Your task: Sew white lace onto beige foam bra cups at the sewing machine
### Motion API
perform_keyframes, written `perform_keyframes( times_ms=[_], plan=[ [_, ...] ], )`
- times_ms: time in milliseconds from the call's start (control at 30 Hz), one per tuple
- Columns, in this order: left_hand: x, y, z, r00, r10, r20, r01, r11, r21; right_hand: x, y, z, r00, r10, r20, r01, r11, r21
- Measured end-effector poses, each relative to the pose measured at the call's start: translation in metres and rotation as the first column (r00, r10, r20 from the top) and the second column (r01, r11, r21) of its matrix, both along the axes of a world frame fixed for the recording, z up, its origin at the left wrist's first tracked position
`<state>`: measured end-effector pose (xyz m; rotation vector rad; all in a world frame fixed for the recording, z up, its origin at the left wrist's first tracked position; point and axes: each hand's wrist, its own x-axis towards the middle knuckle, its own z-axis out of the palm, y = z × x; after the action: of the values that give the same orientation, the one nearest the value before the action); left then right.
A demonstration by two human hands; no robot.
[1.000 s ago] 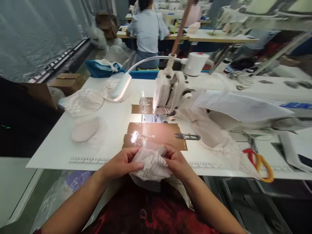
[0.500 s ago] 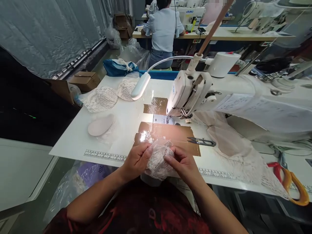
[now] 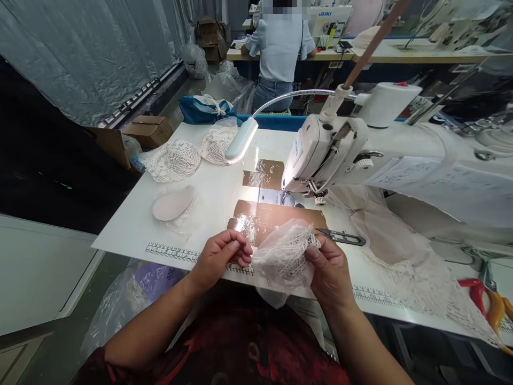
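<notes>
Your right hand [image 3: 331,272] grasps a lace piece [image 3: 286,256] by its right end, between thumb and fingers. Your left hand [image 3: 218,256] is curled at the piece's left end; whether it pinches the edge cannot be told. The piece is over the front edge of the white table [image 3: 220,198], before the brown sheet [image 3: 276,211].

On the surface, snips [image 3: 342,237] lie just beyond your right hand. A printed ruler [image 3: 170,253] runs along the front edge. An oval pad [image 3: 173,203] and two lace cups [image 3: 172,160] lie on the left side; beige fabric [image 3: 385,246] and scissors [image 3: 487,299] lie on the right. A lamp [image 3: 242,141] lights the sewing machine [image 3: 324,155].

In the room, a silvery curtain [image 3: 92,64] hangs on the left, above a cardboard box [image 3: 147,131]. Ahead, a co-worker [image 3: 278,53] sits at another table [image 3: 385,53], back towards you.
</notes>
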<state>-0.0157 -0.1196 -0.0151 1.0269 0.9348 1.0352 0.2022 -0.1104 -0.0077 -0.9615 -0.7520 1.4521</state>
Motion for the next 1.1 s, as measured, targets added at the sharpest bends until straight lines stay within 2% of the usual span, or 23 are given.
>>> perform_keyframes(
  times_ms=[67, 100, 200, 267, 300, 367, 433, 500, 600, 700, 767, 800, 867, 933, 1000, 1100],
  plan=[
    [0.001, -0.002, 0.002, 0.998, -0.052, 0.042, 0.050, 0.998, 0.044, -0.001, 0.001, 0.001, 1.000, -0.019, -0.019, 0.018, 1.000, -0.019],
    [0.002, -0.003, 0.003, 0.996, -0.086, 0.009, 0.084, 0.992, 0.093, -0.002, 0.002, 0.001, 1.000, -0.015, -0.024, 0.014, 1.000, -0.027],
    [0.007, -0.005, 0.008, 0.969, -0.117, -0.215, 0.162, 0.965, 0.205, -0.005, 0.001, -0.001, 0.999, 0.033, -0.027, -0.035, 0.999, -0.041],
    [0.010, -0.004, 0.010, 0.958, -0.084, -0.275, 0.137, 0.974, 0.180, -0.005, 0.001, -0.002, 0.998, 0.056, -0.014, -0.057, 0.998, -0.021],
    [0.011, -0.002, 0.010, 0.969, -0.070, -0.238, 0.103, 0.986, 0.133, -0.004, 0.001, -0.003, 0.999, 0.052, -0.004, -0.052, 0.999, 0.000],
    [0.011, 0.001, 0.007, 0.998, -0.023, -0.064, 0.022, 1.000, -0.016, 0.000, 0.002, -0.004, 1.000, 0.011, 0.029, -0.012, 0.999, 0.052],
    [0.009, 0.003, 0.005, 0.994, 0.036, 0.102, -0.021, 0.988, -0.151, 0.004, 0.004, -0.004, 0.997, -0.041, 0.069, 0.035, 0.995, 0.097],
    [0.008, 0.002, 0.003, 0.983, 0.052, 0.174, -0.021, 0.985, -0.172, 0.006, 0.006, -0.003, 0.993, -0.073, 0.091, 0.061, 0.990, 0.125],
    [0.009, -0.003, 0.006, 0.992, -0.049, 0.113, 0.048, 0.999, 0.014, 0.005, 0.007, -0.003, 0.995, -0.060, 0.076, 0.049, 0.990, 0.130],
    [0.013, -0.007, 0.011, 0.986, -0.128, -0.104, 0.146, 0.971, 0.188, 0.002, 0.006, -0.005, 0.998, -0.029, 0.055, 0.022, 0.992, 0.120],
    [0.016, -0.007, 0.013, 0.970, -0.102, -0.221, 0.149, 0.966, 0.211, 0.001, 0.005, -0.006, 0.999, -0.014, 0.028, 0.011, 0.994, 0.108],
    [0.017, -0.006, 0.013, 0.970, -0.078, -0.230, 0.123, 0.974, 0.190, 0.002, 0.005, -0.006, 1.000, -0.004, 0.014, 0.003, 0.995, 0.101],
    [0.018, -0.004, 0.011, 0.990, -0.043, -0.133, 0.052, 0.996, 0.071, 0.003, 0.004, -0.007, 1.000, 0.019, -0.005, -0.018, 0.995, 0.098],
    [0.021, -0.003, 0.007, 0.998, 0.012, 0.062, -0.006, 0.995, -0.101, 0.004, 0.003, -0.008, 0.999, 0.034, 0.005, -0.034, 0.993, 0.114],
    [0.025, -0.004, 0.003, 0.961, 0.074, 0.268, -0.010, 0.973, -0.232, 0.005, 0.002, -0.008, 0.999, 0.040, 0.022, -0.042, 0.990, 0.134],
    [0.030, -0.009, -0.001, 0.881, 0.099, 0.462, 0.048, 0.954, -0.297, 0.004, 0.001, -0.010, 0.998, 0.061, 0.007, -0.061, 0.987, 0.147]
  ],
)
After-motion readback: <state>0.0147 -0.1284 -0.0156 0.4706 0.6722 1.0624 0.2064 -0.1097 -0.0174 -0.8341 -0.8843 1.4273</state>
